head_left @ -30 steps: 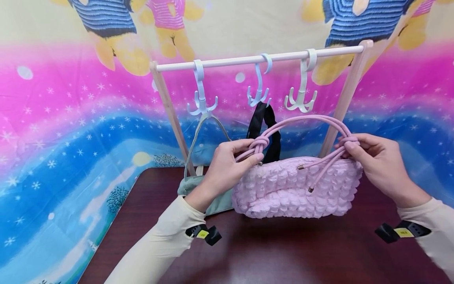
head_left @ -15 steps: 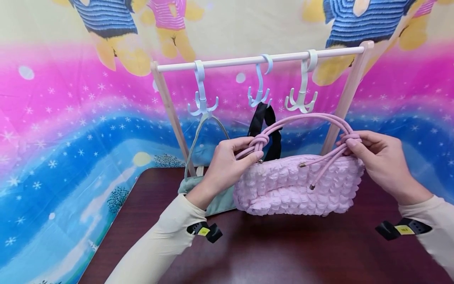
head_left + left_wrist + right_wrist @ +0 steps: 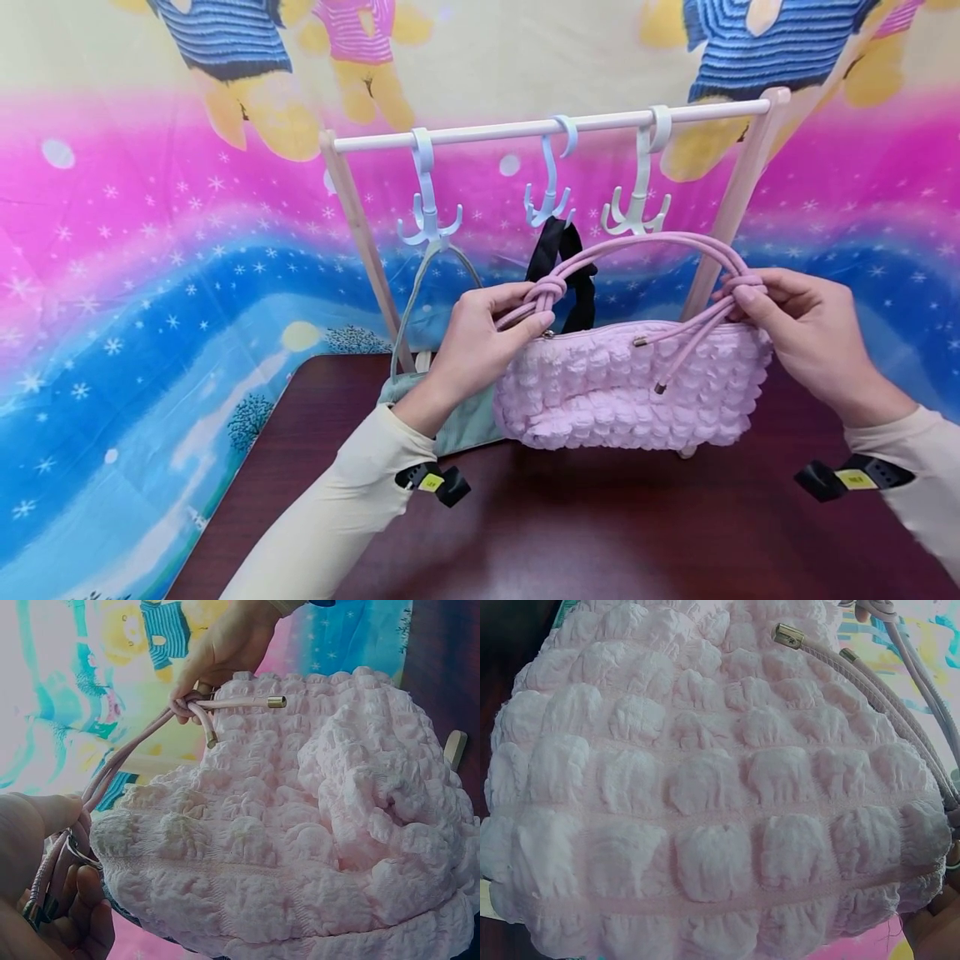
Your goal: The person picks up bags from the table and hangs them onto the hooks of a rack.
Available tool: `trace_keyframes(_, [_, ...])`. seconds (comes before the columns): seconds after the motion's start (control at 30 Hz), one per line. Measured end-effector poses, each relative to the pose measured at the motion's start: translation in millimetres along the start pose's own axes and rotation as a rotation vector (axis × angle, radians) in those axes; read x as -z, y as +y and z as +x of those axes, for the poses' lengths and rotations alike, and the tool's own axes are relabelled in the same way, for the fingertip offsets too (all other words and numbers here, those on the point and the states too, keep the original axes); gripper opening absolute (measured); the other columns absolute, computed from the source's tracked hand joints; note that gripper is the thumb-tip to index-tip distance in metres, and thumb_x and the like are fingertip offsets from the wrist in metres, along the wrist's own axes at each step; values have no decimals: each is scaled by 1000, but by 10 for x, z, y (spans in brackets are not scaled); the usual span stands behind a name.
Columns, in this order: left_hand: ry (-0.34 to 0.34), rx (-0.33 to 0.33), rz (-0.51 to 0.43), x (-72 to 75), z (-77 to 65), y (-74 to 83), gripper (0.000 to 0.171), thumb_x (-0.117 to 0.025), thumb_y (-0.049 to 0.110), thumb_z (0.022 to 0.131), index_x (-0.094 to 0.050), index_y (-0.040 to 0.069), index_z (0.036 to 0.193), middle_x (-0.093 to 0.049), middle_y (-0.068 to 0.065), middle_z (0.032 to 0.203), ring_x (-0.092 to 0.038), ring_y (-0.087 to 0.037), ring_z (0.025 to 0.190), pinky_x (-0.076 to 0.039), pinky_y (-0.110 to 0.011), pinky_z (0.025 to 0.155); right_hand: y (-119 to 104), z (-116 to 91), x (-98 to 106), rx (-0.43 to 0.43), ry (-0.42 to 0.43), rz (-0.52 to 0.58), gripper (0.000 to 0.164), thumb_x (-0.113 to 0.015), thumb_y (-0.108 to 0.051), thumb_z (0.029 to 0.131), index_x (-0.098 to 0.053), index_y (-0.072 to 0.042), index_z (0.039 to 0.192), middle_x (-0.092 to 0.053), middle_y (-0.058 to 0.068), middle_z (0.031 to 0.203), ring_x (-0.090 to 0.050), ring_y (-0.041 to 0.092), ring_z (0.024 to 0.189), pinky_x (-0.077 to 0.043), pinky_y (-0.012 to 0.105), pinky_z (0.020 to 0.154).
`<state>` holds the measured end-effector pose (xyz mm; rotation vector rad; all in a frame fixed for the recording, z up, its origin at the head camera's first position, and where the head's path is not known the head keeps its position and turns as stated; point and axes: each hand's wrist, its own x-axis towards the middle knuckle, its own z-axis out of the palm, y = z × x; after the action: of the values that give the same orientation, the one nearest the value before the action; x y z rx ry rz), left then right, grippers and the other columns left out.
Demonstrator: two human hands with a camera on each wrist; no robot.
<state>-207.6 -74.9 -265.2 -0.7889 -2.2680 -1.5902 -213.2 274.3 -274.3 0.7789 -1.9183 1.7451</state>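
Observation:
A pink puffy handbag hangs in the air between both hands, its knotted cord handle arching upward. My left hand pinches the knot at the handle's left end, thumb in front. At the right end, my right hand pinches the other knot, and two metal-tipped cord ends dangle across the bag's front. In the left wrist view the bag's crinkled fabric fills the middle, with both hands at the cords. Mostly the bag's side shows in the right wrist view, where only a bit of the right hand appears.
Behind the bag stands a wooden rack with a white rail. Three multi-prong hooks hang from it: left, middle and right. A green bag hangs from the left hook, a black strap from the middle one. Below is a dark table.
The pink handbag and both hands have risen slightly, and the handle's arch now reaches the lower prongs of the right hook in view. Both hands keep their grip on the knots.

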Motion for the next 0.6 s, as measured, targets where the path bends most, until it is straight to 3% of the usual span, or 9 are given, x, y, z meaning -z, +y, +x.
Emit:
trace_keyframes(0.23, [4,-5,-1,4,13,25,36,-73,19,94,-70,9,128,-76,-5,115,-73,-10,94,-59,-26,80,-14,31,-3,19,-8,51,23,-55,15,94,-65,18,115,-78,4,96,-75,8,82,-57,17,74])
trace_keyframes(0.6, [14,-20,8,10,68,82,36,-74,21,94,-70,9,128,-76,-6,115,-74,-11,98,-59,-25,82,-61,81,-12,22,15,29,21,-57,12,95,-68,13,113,-78,2,94,-74,6,80,-57,15,73])
